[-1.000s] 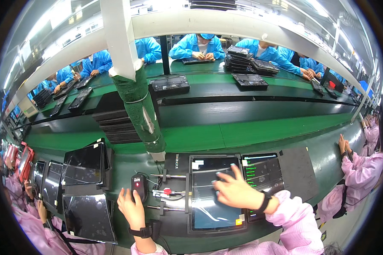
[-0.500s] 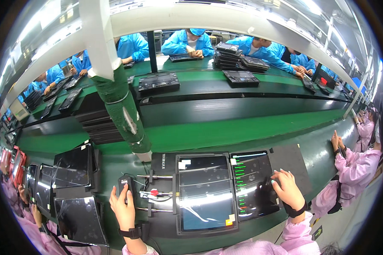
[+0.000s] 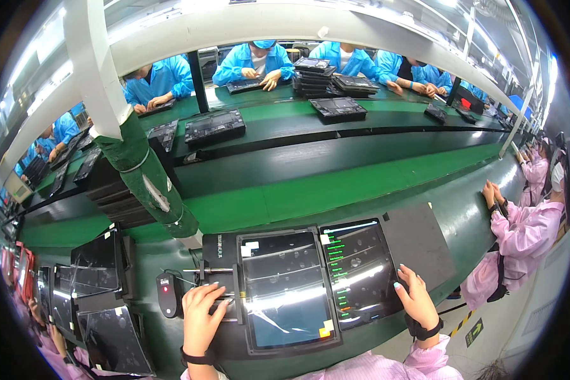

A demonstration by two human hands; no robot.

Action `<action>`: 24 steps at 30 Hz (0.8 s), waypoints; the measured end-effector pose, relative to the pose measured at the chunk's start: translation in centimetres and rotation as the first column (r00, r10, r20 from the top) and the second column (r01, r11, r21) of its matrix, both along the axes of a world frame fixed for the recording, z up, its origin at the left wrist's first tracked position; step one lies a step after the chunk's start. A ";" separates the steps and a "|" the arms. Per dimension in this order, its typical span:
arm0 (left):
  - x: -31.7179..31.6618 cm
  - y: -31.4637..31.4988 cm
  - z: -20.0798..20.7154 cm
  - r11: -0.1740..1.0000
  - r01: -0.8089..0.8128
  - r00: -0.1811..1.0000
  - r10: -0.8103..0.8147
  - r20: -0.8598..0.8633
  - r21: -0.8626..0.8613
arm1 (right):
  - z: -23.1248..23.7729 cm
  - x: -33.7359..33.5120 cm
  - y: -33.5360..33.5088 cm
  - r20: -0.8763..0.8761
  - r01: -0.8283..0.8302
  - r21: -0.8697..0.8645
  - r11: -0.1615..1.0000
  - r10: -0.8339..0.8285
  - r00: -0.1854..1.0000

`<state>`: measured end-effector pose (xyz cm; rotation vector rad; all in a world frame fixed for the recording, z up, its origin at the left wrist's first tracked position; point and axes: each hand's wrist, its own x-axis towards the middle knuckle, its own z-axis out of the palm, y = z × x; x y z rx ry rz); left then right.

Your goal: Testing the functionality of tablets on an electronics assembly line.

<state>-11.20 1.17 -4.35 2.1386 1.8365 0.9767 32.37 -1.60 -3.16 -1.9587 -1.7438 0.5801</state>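
My left hand [image 3: 202,313] has moved over the metal rods [image 3: 214,270] of a black test fixture, fingers spread; it covers the fixture's middle rod. Beside it on the left lies a small black box with a red light [image 3: 168,293], untouched. A framed display panel [image 3: 285,253], dark and glossy with pale and yellow tabs, lies against the fixture. Next to it on the right, a second screen [image 3: 361,272] shows rows of green marks. At that screen's right edge is my right hand [image 3: 419,304], open, with thumb and fingertips close to or touching the edge.
Dark display panels [image 3: 114,335] are stacked at the left. A green-wrapped post [image 3: 147,174] rises behind the fixture. A black mat [image 3: 421,240] lies right of the screens. Across the raised belt [image 3: 285,161], co-workers in blue handle devices; pink-sleeved people [image 3: 519,234] sit at the right.
My left hand has left the small black box and moved right onto the fixture's rods. My right hand has drawn back to the screen's edge. The view has shifted right.
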 end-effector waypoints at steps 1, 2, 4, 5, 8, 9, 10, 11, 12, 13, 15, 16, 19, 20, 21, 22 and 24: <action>0.2 0.5 0.0 1.000 0.010 1.000 -0.010 0.001 -0.002 | 0.3 -0.1 -0.3 -0.025 0.011 0.004 1.000 -0.010 1.000; 0.2 0.8 -0.1 1.000 0.001 1.000 -0.002 -0.019 -0.011 | 0.0 -0.2 -0.3 -0.051 0.012 0.005 1.000 -0.012 0.999; 0.4 1.1 0.1 0.998 -0.058 0.996 0.058 -0.062 0.006 | -0.2 -0.5 -0.2 -0.059 0.013 0.012 1.000 -0.012 0.998; 0.3 1.1 0.0 0.998 -0.055 0.997 0.055 -0.062 0.002 | -0.3 -0.5 -0.2 -0.066 0.012 0.022 1.000 -0.011 0.998; -0.4 1.1 -0.5 0.971 -0.143 0.968 0.177 -0.176 0.190 | -0.9 -0.4 -0.2 -0.166 0.032 0.036 0.999 -0.025 0.986; -1.4 1.1 -1.0 0.923 -0.293 0.942 0.323 -0.090 0.248 | -1.2 -0.3 -0.2 -0.166 0.037 0.033 0.999 -0.031 0.986; -2.4 1.3 -0.7 0.906 -0.386 0.921 0.366 0.132 0.174 | -1.5 -0.2 -0.2 -0.181 0.029 0.043 0.999 -0.021 0.983; -3.3 1.1 -0.1 0.882 -0.463 0.844 0.411 0.343 0.083 | -1.6 -0.2 -0.2 -0.198 0.015 0.056 0.998 -0.004 0.980; -4.2 1.0 -0.3 0.874 -0.485 0.823 0.441 0.358 0.039 | -1.6 -0.2 -0.3 -0.200 0.017 0.058 0.998 -0.005 0.980; -5.1 1.0 -0.9 0.875 -0.483 0.825 0.438 0.357 0.044 | -1.6 -0.2 -0.5 -0.284 0.037 0.071 0.997 -0.015 0.959; -6.6 1.2 -2.6 0.818 -0.554 0.818 0.500 0.285 0.156 | -1.5 -0.5 -0.5 -0.372 0.053 0.081 0.995 -0.019 0.928; -7.1 1.2 -3.0 0.829 -0.557 0.781 0.502 0.372 0.050 | -1.2 -0.6 -0.5 -0.481 0.079 0.060 0.995 -0.040 0.876; -3.6 0.4 -0.7 0.738 -0.640 0.765 0.637 0.092 0.212 | -0.5 -0.8 -0.3 -0.611 0.111 0.026 0.993 -0.072 0.788; -1.9 0.2 0.0 0.768 -0.578 0.810 0.582 0.076 0.277 | -0.5 -0.7 -0.3 -0.633 0.116 0.012 0.993 -0.083 0.770; 0.0 -0.3 0.7 0.816 -0.491 0.864 0.501 0.050 0.305 | -0.6 -0.6 -0.2 -0.637 0.125 0.008 0.992 -0.091 0.766; 1.7 -1.1 0.6 0.868 -0.414 0.902 0.432 -0.008 0.274 | -0.7 -0.6 -0.1 -0.659 0.120 -0.015 0.993 -0.100 0.745; 5.4 -1.8 0.6 0.956 -0.285 0.958 0.283 0.038 0.073 | -0.7 -0.3 -0.2 -0.684 0.112 -0.033 0.993 -0.104 0.722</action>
